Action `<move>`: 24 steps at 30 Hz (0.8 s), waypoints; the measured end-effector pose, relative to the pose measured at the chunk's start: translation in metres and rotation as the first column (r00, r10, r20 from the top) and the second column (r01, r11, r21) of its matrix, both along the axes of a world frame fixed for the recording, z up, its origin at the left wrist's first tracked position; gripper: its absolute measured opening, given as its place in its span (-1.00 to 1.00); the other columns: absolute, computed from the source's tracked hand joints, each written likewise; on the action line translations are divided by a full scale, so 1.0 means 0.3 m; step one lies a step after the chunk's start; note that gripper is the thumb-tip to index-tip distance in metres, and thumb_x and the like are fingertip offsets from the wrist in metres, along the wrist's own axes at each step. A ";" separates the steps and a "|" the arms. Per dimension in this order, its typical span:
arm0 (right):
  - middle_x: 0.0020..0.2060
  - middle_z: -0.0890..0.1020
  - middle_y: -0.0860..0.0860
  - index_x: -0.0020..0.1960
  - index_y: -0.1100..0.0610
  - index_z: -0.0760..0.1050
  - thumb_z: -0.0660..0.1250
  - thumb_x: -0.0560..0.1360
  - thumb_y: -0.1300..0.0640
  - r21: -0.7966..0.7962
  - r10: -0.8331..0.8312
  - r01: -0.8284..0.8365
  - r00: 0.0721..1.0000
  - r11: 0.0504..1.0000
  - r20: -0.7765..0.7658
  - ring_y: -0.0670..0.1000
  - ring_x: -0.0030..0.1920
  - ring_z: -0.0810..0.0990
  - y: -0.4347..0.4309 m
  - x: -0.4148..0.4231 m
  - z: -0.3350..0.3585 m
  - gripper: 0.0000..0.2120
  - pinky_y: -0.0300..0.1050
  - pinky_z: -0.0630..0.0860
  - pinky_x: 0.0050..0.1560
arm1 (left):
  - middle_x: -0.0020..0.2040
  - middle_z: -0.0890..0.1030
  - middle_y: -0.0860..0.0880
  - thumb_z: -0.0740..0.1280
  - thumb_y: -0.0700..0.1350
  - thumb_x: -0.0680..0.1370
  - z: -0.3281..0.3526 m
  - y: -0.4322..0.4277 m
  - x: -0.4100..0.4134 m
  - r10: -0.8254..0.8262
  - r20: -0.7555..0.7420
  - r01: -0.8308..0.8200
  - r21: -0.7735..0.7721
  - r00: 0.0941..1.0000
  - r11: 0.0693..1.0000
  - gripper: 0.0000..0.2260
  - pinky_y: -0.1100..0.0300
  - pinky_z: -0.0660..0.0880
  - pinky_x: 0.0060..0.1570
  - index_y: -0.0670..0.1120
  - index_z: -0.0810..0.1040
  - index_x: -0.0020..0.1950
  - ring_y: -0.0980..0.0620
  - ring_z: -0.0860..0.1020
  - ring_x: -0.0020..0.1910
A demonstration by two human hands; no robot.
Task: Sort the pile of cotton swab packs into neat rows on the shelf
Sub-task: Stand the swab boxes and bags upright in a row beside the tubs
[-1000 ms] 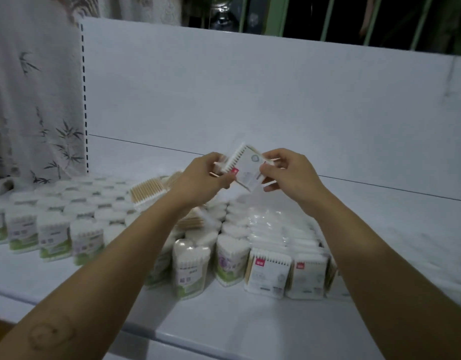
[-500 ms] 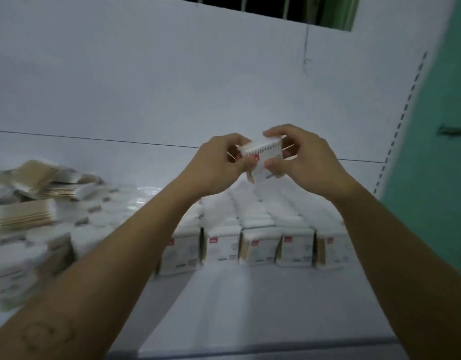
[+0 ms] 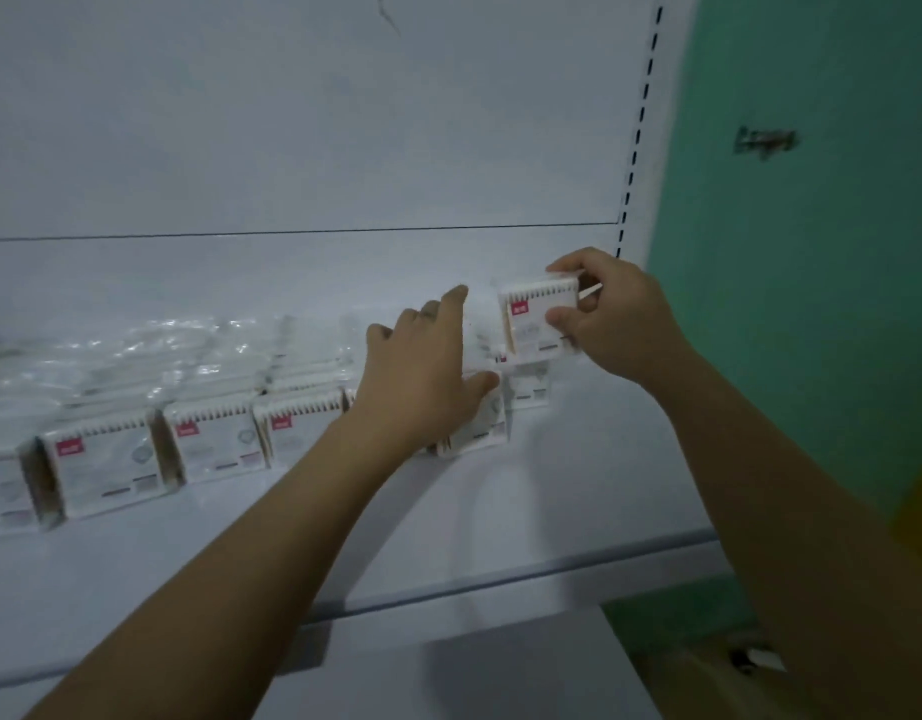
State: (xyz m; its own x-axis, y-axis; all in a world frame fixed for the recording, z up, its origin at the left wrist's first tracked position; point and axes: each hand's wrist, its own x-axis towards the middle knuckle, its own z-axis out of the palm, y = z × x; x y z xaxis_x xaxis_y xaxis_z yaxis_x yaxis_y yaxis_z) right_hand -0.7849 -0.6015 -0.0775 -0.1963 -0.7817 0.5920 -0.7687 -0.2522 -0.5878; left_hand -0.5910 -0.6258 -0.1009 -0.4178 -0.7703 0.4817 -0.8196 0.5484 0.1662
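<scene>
Both hands reach forward over a white shelf (image 3: 448, 537), forearms bare and stretched out from the bottom corners of the view.

The right hand (image 3: 620, 319) grips a small cotton swab pack (image 3: 536, 319), thumb pressed on its lower front and fingers curled over its top and far side. This pack is upright with its printed face towards the camera, a red label at its upper left corner and white swab tips lined along its top. It is held in the air just above the right end of the front row of packs (image 3: 214, 444).

The left hand (image 3: 422, 376) lies palm down near the right end of that row, wrist bent slightly up. Its fingers are straight and a little spread, pointing away towards the back of the shelf, and grip nothing. Its thumb rests on the top of a leaning pack (image 3: 477, 423) in the row.

The front row runs leftwards from the left hand along the shelf, its packs standing side by side with matching red labels. Behind the row lie more packs, seen only as glossy, blurred plastic tops (image 3: 162, 350). Further behind the row rises a plain white back panel (image 3: 292, 122). Past the row's right end stands a slotted upright (image 3: 640, 116), then a green wall (image 3: 812, 304).
</scene>
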 end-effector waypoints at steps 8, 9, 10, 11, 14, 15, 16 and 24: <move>0.00 0.55 0.09 0.16 0.10 0.56 0.43 0.44 0.29 0.078 0.015 -0.010 0.998 0.997 -0.059 0.08 -0.14 0.65 -0.042 -0.084 -0.169 -0.69 -0.22 0.56 -0.15 | 0.39 0.39 0.00 0.32 0.05 0.54 -0.107 0.001 -0.025 0.111 0.251 -0.067 -0.175 0.962 0.982 -0.55 -0.16 0.04 0.35 0.11 0.34 0.43 -0.08 0.27 0.40; 0.02 0.52 0.08 0.16 0.09 0.56 0.44 0.44 0.27 0.106 0.028 -0.022 0.998 0.994 -0.054 0.08 -0.12 0.64 -0.052 -0.078 -0.187 -0.69 -0.20 0.56 -0.11 | 0.37 0.42 -0.01 0.33 0.01 0.54 -0.122 0.000 -0.024 0.101 0.253 -0.051 -0.198 0.962 0.979 -0.56 -0.18 0.04 0.35 0.10 0.37 0.41 -0.10 0.30 0.38; 0.02 0.48 0.06 0.16 0.08 0.57 0.45 0.44 0.26 0.122 0.034 -0.030 0.999 0.992 -0.031 0.07 -0.10 0.63 -0.062 -0.071 -0.205 -0.69 -0.21 0.55 -0.09 | 0.33 0.48 -0.03 0.37 -0.03 0.52 -0.139 -0.002 -0.020 0.092 0.245 -0.037 -0.220 0.965 0.975 -0.57 -0.20 0.07 0.34 0.08 0.41 0.39 -0.12 0.36 0.35; 0.03 0.45 0.04 0.17 0.07 0.58 0.45 0.44 0.24 0.127 0.036 -0.035 0.999 0.991 -0.005 0.05 -0.09 0.62 -0.072 -0.063 -0.223 -0.68 -0.27 0.51 -0.08 | 0.28 0.52 -0.04 0.41 -0.06 0.48 -0.153 -0.006 -0.015 0.086 0.225 -0.030 -0.241 0.971 0.970 -0.56 -0.23 0.11 0.33 0.06 0.45 0.35 -0.15 0.41 0.31; 0.06 0.39 0.00 0.28 0.07 0.54 0.44 0.47 0.19 0.107 0.043 -0.045 0.999 0.993 0.018 -0.03 -0.08 0.52 -0.093 -0.043 -0.265 -0.62 -0.49 0.34 -0.09 | 0.22 0.58 -0.07 0.48 -0.12 0.42 -0.178 -0.022 -0.001 0.092 0.194 -0.036 -0.275 0.977 0.961 -0.53 -0.27 0.17 0.28 0.01 0.51 0.31 -0.19 0.48 0.24; 0.08 0.38 -0.01 0.32 0.06 0.52 0.43 0.49 0.18 0.103 0.041 -0.041 0.999 0.994 0.000 -0.04 -0.06 0.51 -0.095 -0.040 -0.273 -0.60 -0.51 0.32 -0.09 | 0.22 0.58 -0.07 0.48 -0.13 0.42 -0.179 -0.023 0.001 0.091 0.189 -0.037 -0.274 0.978 0.961 -0.53 -0.26 0.16 0.29 0.01 0.50 0.31 -0.19 0.48 0.24; 0.11 0.38 -0.01 0.36 0.05 0.49 0.41 0.51 0.15 0.105 0.036 -0.033 0.999 0.994 -0.028 -0.03 -0.03 0.51 -0.094 -0.039 -0.277 -0.58 -0.49 0.31 -0.06 | 0.24 0.56 -0.06 0.46 -0.13 0.44 -0.175 -0.019 -0.001 0.090 0.183 -0.039 -0.269 0.979 0.962 -0.54 -0.25 0.13 0.30 0.01 0.49 0.33 -0.19 0.46 0.27; 0.41 0.30 0.00 0.44 -0.03 0.39 0.38 0.51 -0.06 0.105 -0.021 0.042 0.981 0.994 -0.194 0.00 0.31 0.44 -0.080 -0.014 -0.267 -0.48 -0.14 0.36 0.26 | 0.27 0.53 -0.06 0.35 0.07 0.42 -0.175 0.004 -0.012 0.126 0.222 -0.056 -0.296 0.967 0.953 -0.51 -0.31 0.09 0.38 -0.02 0.44 0.33 -0.13 0.43 0.31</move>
State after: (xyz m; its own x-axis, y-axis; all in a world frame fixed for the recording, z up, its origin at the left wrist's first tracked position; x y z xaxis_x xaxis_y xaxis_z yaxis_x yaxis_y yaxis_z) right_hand -0.7892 -0.6253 -0.1576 -0.1128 -0.8383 0.5334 -0.8766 -0.1687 -0.4506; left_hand -0.5947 -0.6246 -0.1533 -0.4808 -0.6549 0.5831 -0.8644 0.4654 -0.1901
